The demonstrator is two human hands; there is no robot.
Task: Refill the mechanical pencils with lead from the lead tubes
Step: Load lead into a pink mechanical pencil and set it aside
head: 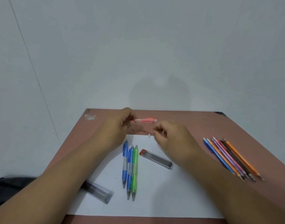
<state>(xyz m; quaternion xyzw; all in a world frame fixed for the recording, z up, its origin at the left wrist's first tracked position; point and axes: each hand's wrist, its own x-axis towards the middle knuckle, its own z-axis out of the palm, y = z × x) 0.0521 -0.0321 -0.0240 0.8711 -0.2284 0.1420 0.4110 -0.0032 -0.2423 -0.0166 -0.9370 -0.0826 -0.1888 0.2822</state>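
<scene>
My left hand [118, 126] grips a pink mechanical pencil [145, 120] near the far edge of the table, holding it level with its clip end pointing right. Just right of that end, my right hand [169, 136] is blurred, its fingers curled and pinched together; whatever it pinches is too thin to make out. A small clear cap [149, 136] lies below the pencil. Two blue mechanical pencils [125, 160] and a green one [135, 168] lie side by side on the white paper [154, 199]. One lead tube with a red cap [156, 158] lies right of them, another lead tube [98, 190] at the lower left.
A row of several colored wooden pencils [232, 157] lies on the brown table [203, 123] at the right. A dark bag [7, 189] sits off the table's left side. A white wall stands right behind the table.
</scene>
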